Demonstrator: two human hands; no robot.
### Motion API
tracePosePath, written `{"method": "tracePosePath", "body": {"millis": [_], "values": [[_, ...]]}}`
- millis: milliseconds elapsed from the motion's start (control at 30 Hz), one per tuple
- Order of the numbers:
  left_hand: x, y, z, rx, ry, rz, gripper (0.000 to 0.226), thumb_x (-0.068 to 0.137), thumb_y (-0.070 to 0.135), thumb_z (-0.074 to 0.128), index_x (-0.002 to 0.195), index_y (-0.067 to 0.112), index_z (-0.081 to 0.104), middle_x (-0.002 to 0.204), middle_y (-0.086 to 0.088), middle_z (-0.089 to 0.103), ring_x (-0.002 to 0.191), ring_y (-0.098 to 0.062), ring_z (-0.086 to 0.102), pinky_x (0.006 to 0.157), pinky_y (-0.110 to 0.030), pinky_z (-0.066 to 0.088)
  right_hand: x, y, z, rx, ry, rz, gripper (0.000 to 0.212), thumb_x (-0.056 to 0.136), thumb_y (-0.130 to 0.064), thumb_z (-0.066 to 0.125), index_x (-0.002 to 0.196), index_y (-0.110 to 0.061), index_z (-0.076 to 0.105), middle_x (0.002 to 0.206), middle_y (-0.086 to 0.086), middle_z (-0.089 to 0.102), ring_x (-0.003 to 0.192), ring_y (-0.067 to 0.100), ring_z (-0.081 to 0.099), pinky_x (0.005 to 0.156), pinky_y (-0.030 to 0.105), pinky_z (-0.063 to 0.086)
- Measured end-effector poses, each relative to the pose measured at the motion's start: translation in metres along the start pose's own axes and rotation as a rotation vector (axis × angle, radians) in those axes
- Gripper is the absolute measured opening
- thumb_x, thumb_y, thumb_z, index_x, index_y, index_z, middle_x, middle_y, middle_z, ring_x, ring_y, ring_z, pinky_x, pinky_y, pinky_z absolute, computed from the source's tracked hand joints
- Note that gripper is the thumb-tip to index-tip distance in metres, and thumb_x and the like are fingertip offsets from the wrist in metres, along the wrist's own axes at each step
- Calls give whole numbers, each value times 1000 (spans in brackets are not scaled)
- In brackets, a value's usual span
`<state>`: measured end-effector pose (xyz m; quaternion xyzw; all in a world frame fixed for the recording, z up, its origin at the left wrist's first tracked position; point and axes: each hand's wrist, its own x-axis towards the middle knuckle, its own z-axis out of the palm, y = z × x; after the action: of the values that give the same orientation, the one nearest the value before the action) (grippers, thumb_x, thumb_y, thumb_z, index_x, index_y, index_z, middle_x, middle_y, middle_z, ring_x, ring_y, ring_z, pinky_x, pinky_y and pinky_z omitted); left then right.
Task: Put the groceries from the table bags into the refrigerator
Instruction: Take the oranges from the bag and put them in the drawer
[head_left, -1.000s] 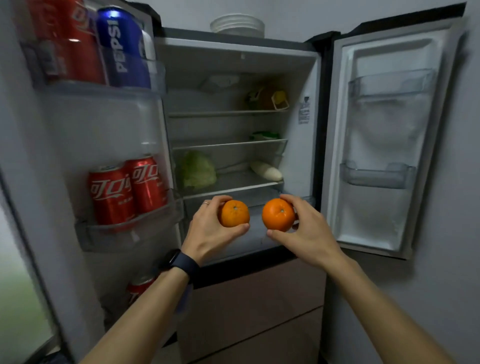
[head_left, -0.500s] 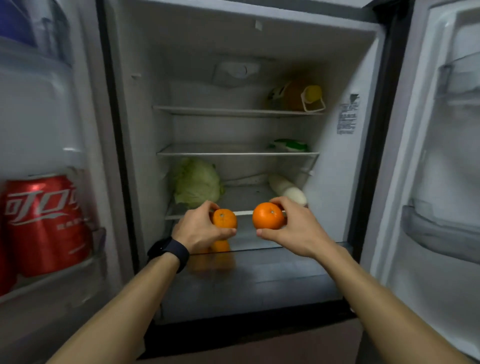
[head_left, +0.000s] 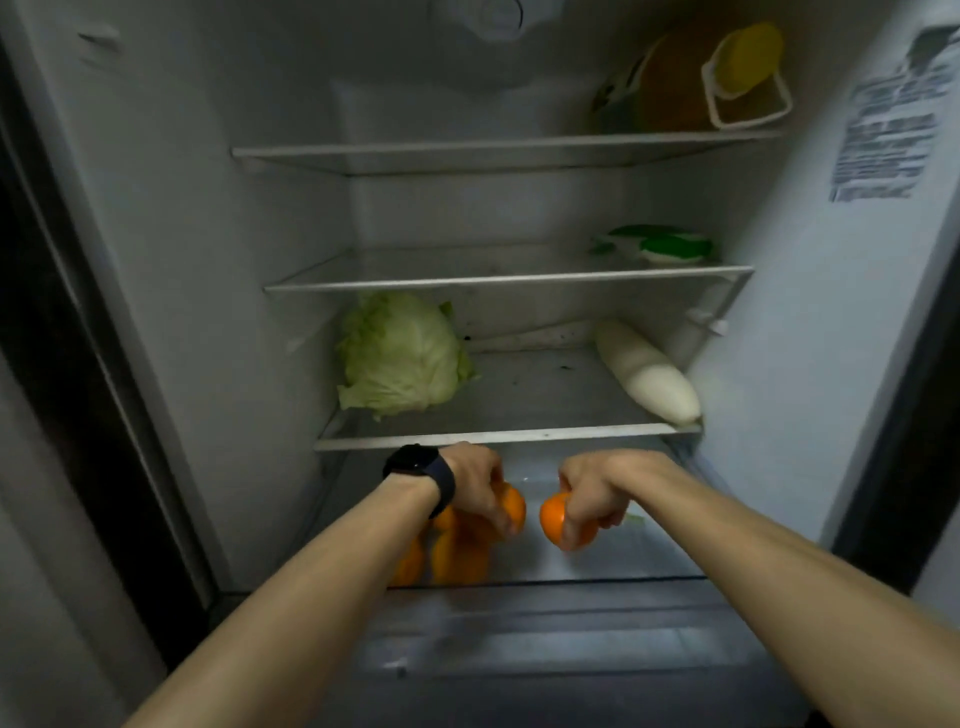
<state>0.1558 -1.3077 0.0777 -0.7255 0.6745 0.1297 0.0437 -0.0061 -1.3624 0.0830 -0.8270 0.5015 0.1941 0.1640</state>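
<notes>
Facing into an open white refrigerator (head_left: 249, 312), top and bottom cut off by the frame. Three glass shelves inside. Under the lowest glass shelf (head_left: 519, 435), a clear-fronted bottom compartment (head_left: 545, 623), its inside dim and blurred through the plastic. At the left back of the lowest shelf, a pale green leafy cabbage (head_left: 402, 356). Along that shelf's right edge, a long white radish (head_left: 647, 376) lying flat, long axis running from the back wall toward the front right corner, blunt end at the front edge. In the top shelf's right back corner, a brownish jug with a yellow lid (head_left: 691, 83), lid end toward the right wall; upright or tilted, hard to tell. On the middle shelf's right side, a flat green and white packet (head_left: 657, 247), print unreadable. Reaching in just below the lowest shelf's front edge, both bare forearms. Left hand (head_left: 475, 480) palm down, fingers curled over a round orange fruit (head_left: 511, 506), mostly covered. Right hand (head_left: 597, 491) likewise gripping a second orange fruit (head_left: 555, 519) from above, only its left half showing. Both fruits round, no long axis, stem ends hidden; a narrow gap between them. Beneath the left wrist, at the compartment's left side, a blurred heap of orange fruit (head_left: 457, 558), number unclear. On the left wrist, a black wristwatch (head_left: 421, 467).
</notes>
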Motion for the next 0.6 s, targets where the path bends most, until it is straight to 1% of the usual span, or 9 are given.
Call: {"method": "tracePosePath", "body": {"millis": [33,67,133,167,200,267,400,533,600], "values": [[8,2,3,1,-6,6,80,71,56,81,136,19,52,133,-4,57,118,-24,55,91,-31,47,5,1,1,-62,40,5,55,72,-42,84,111,-11,62,94,6,69,79,22,67,74,31,57],[15,3,6,4,-12,17,80,72,56,80,136,19,51,132,-4,57,117,-25,55,90,-31,47,10,2,4,-109,79,10,60,74,-42,83,120,-11,58,105,7,69,89,23,67,76,31,53],[27,3,12,18,-33,39,80,71,58,80,135,21,49,130,-5,57,114,-25,57,86,-32,47,16,4,13,-137,129,-2,79,80,-39,78,142,-9,39,134,12,57,117,28,59,82,29,44],[30,3,16,30,-42,47,81,70,59,80,136,23,48,129,-5,57,113,-25,57,85,-32,48,20,6,19,-128,143,-10,83,83,-38,75,147,-9,30,143,13,51,126,29,53,85,29,41],[34,2,20,47,-44,54,81,70,60,79,136,24,47,129,-6,58,112,-26,58,85,-33,49,24,9,24,-107,150,-9,84,86,-37,73,149,-8,26,146,14,47,130,30,50,88,29,41],[38,1,29,84,-35,62,81,71,62,77,135,26,45,128,-6,58,111,-27,59,85,-35,50,33,14,34,-56,159,-1,85,86,-37,72,149,-8,22,144,17,47,129,33,50,92,32,44],[42,0,42,136,-49,57,78,72,65,73,134,28,44,128,-6,58,110,-28,59,86,-37,50,46,15,48,-27,129,-11,105,84,-39,74,155,-7,4,145,18,46,130,35,49,103,39,46],[41,1,46,148,-70,40,75,75,67,71,131,24,46,127,-8,57,109,-28,58,86,-37,50,48,14,50,-26,124,-23,100,83,-38,77,152,-9,11,139,17,50,124,34,53,96,38,48],[40,3,45,149,-73,43,74,76,65,71,132,23,46,128,-7,57,110,-28,58,84,-36,48,49,16,51,-25,104,-13,104,81,-41,78,154,-13,9,141,16,49,125,33,52,97,38,47]]}}
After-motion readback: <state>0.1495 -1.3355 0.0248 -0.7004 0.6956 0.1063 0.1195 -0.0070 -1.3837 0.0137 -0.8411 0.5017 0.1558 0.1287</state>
